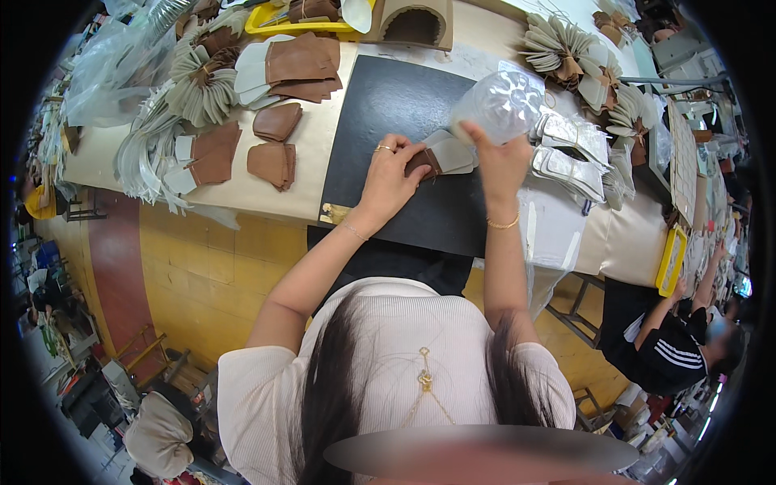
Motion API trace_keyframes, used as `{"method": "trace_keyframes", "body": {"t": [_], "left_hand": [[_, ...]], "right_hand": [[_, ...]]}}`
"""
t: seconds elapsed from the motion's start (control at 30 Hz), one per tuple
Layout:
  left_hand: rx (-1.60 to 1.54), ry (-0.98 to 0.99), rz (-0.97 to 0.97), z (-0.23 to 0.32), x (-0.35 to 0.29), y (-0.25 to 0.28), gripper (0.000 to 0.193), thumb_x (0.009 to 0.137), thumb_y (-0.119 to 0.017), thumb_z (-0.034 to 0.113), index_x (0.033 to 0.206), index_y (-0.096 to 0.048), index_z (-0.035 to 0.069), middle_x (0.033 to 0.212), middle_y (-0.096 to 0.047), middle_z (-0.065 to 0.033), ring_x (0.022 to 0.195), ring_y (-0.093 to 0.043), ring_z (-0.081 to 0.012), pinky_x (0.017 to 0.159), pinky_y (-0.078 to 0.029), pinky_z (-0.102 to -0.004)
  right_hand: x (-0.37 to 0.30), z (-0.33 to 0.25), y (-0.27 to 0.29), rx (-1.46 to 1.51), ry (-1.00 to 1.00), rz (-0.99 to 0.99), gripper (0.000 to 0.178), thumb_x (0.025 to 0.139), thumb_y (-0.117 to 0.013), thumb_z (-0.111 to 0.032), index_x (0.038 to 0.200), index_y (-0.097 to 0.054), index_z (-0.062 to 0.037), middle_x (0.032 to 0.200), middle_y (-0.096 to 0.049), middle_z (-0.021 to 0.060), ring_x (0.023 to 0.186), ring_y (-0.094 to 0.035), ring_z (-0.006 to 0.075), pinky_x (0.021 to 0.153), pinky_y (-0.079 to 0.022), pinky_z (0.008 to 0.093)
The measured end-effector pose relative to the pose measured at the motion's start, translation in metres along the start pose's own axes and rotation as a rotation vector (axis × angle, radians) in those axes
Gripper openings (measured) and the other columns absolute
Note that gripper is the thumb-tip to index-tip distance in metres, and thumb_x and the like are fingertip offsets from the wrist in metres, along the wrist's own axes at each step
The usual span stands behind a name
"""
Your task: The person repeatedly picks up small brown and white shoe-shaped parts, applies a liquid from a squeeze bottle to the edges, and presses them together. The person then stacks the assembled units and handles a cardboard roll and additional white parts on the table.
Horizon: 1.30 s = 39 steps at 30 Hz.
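Note:
My left hand [390, 176] is closed on a small brown leather-like piece [424, 164] at the black mat, its thumb and fingers at the piece's edge. A pale grey shaped piece [453, 153] extends to the right from the brown one. In my right hand [499, 162] is a clear plastic bottle [495, 103], its ridged base turned up towards me. The fingers wrap its near side, just right of the pale piece. The bottle's lower end is blurred and partly hidden. Both hands are over the black mat [380, 101].
Stacked brown pieces [275, 162] and brown-and-white pieces [295, 69] lie left of the mat. Bundled white pieces [570, 153] sit to the right. Fanned bundles [558, 48] and a yellow tray [263, 20] are farther back. Another person [671, 339] works at far right.

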<state>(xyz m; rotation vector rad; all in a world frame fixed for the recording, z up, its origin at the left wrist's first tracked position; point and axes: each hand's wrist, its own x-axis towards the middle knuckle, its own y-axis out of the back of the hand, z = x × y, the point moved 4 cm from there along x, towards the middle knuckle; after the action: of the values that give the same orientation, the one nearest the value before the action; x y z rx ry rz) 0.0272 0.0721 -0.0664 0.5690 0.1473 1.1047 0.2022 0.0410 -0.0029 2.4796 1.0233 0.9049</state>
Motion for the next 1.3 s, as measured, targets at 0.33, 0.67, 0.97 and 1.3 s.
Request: {"method": "trace_keyframes", "body": {"t": [0.33,0.67,0.97,1.3], "left_hand": [[0.021,-0.159,-0.008,-0.001,-0.002,0.002,0.013,0.073,-0.064,-0.007,0.081,-0.063,0.003,0.096,-0.060,-0.0054,0.097,-0.055,-0.0269,0.085,-0.045,-0.0357],[-0.049,-0.145,-0.032,-0.004,-0.001,0.005,0.015,0.078,-0.057,-0.008,0.080,-0.063,0.006,0.092,-0.060,-0.0061,0.095,-0.054,-0.0290,0.088,-0.042,-0.0393],[-0.008,-0.161,-0.033,-0.005,0.001,0.004,0.014,0.075,-0.062,-0.007,0.084,-0.065,0.003,0.094,-0.060,-0.0063,0.096,-0.054,-0.0265,0.084,-0.045,-0.0357],[0.061,-0.108,-0.076,-0.001,0.001,0.001,0.037,0.080,-0.062,-0.002,0.115,-0.063,0.007,0.098,-0.057,-0.0089,0.096,-0.052,-0.0291,0.090,-0.042,-0.0392]], "right_hand": [[-0.016,0.027,0.050,0.377,-0.085,0.203,0.066,0.067,-0.090,-0.023,0.118,-0.059,0.0047,0.110,-0.067,0.0107,0.094,-0.065,0.0209,0.084,-0.052,0.0323],[-0.059,0.024,0.020,-0.103,0.447,-0.064,0.055,0.074,-0.083,-0.020,0.119,-0.058,-0.0005,0.111,-0.067,0.0127,0.099,-0.066,0.0253,0.091,-0.050,0.0354],[-0.048,0.000,0.009,0.189,0.225,0.024,0.050,0.068,-0.088,-0.020,0.107,-0.065,0.0010,0.087,-0.071,0.0121,0.076,-0.070,0.0209,0.069,-0.054,0.0327],[-0.021,-0.004,0.005,0.225,0.035,0.047,0.036,0.071,-0.087,-0.023,0.085,-0.067,0.0038,0.078,-0.072,0.0114,0.067,-0.069,0.0196,0.064,-0.054,0.0312]]}}
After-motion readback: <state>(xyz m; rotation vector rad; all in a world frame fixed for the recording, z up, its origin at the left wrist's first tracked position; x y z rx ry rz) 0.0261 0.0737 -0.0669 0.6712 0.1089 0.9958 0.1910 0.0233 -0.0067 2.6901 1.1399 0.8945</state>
